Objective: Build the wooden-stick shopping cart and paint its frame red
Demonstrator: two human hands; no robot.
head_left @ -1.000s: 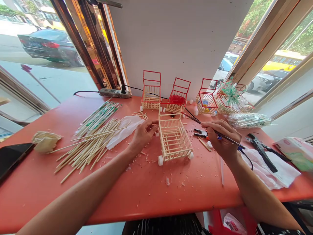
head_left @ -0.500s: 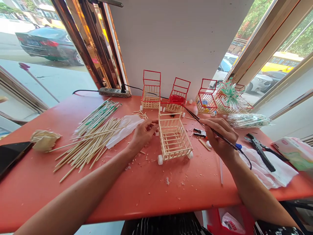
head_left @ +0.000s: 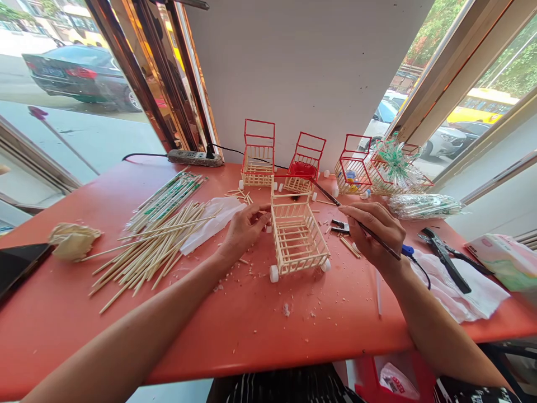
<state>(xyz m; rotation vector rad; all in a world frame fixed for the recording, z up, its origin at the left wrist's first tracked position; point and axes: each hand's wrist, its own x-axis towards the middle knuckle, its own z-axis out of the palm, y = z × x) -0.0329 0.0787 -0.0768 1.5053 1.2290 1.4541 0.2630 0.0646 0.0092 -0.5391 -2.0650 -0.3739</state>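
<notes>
Centre of the frame: the little stick cart (head_left: 297, 235) stands on its white wheels on the red bench (head_left: 251, 324), unpainted. The left hand (head_left: 245, 228) pinches its left rim, fingers closed on the top rail. The right hand (head_left: 375, 230) has its grip wrapped narrow around a thin black tool (head_left: 335, 201) with a cord at its tail, tip slanting up toward the cart's far right corner. To do this well, I'd say: keep that left pinch firm so the wheels can't roll, and bring the tip in low and slow. Behind, red-framed carts (head_left: 305, 162) line the wall; loose sticks (head_left: 155, 246) fan out at left; pliers (head_left: 447, 258) lie at right.
</notes>
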